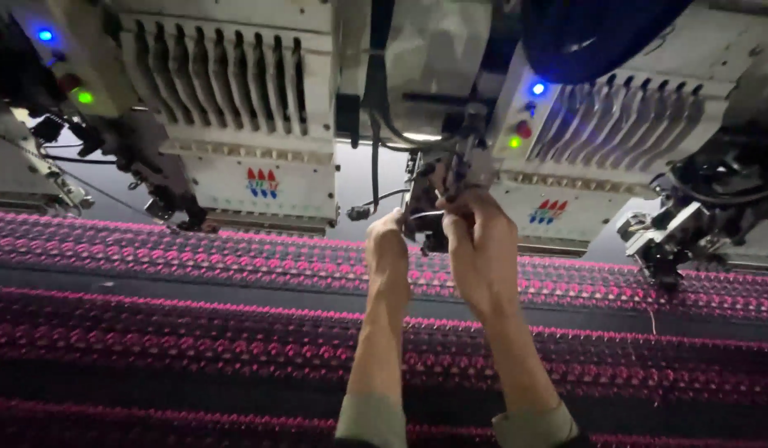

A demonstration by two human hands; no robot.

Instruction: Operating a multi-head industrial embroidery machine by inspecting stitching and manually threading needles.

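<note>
While both forearms are reaching upward, the left hand (387, 249) and right hand (481, 245) are pinching, fingers closed, the needle assembly (438, 187) of an embroidery machine (259, 124).

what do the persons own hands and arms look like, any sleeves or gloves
Both hands are bare, with no gloves; no rings or watch show in this dim view. The left hand and the right hand lead down to uncovered forearms. Near the bottom edge, each arm ends in a pale grey-green sleeve cuff, pushed up or short enough to leave the forearms uncovered. No markings show on the sleeves.
</note>
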